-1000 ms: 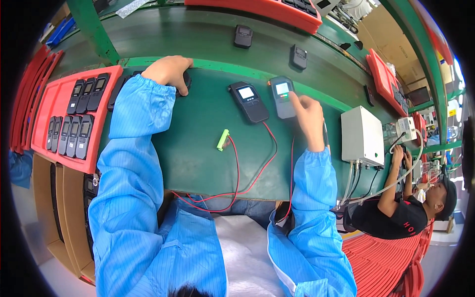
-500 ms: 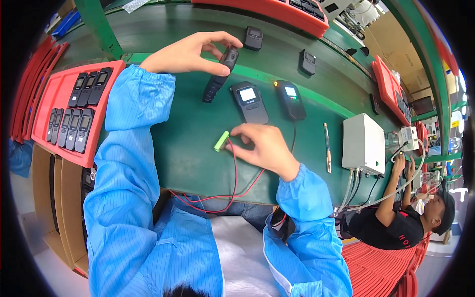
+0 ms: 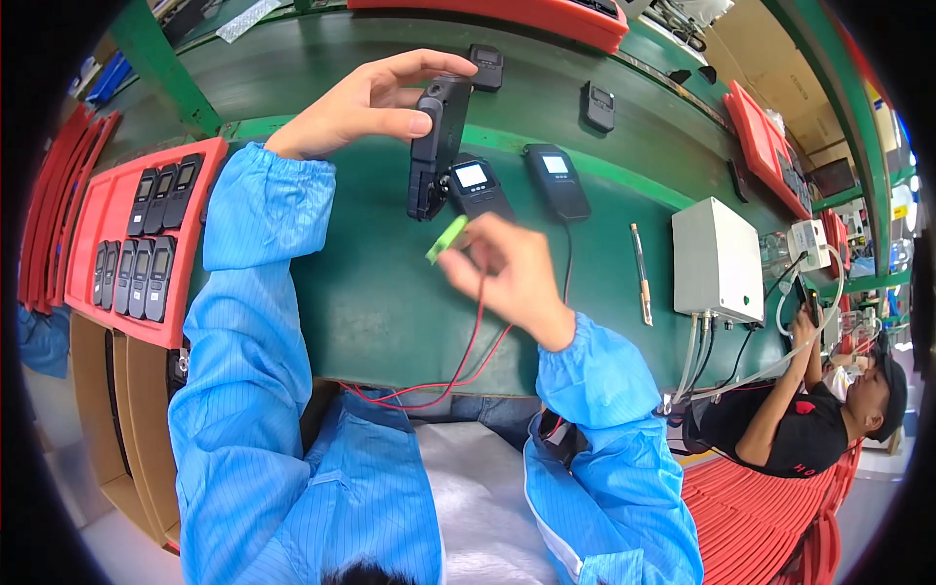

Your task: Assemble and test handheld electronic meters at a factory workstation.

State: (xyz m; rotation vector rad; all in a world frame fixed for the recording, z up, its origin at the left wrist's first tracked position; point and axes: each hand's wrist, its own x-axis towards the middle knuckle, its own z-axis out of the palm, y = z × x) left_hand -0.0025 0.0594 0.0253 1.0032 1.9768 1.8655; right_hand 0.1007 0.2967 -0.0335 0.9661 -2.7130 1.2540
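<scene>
Upright in my left hand (image 3: 356,109) is a black handheld device (image 3: 441,146), gripped between thumb and fingers near its top. My right hand (image 3: 515,278) pinches a small bright green cylindrical piece (image 3: 448,240) with red wire (image 3: 475,346) trailing to the table's near edge. The green piece is close below the device's lower end, apart from it. Just behind, a black handheld device with a lit screen (image 3: 476,180) lies partly hidden by my right hand and the held device. To its right rests a second lit device (image 3: 559,181), with a dark cable (image 3: 569,258) running from it.
A red tray (image 3: 96,216) of several black devices stands at the left. Two small black units (image 3: 599,107) lie at the back. A pen (image 3: 641,278) and a white box (image 3: 717,258) with cables sit at the right. Beyond, a person (image 3: 790,419) works.
My left hand has turned the device more upright and shifted it slightly. My right hand has lifted the green piece up toward the device's lower end.
</scene>
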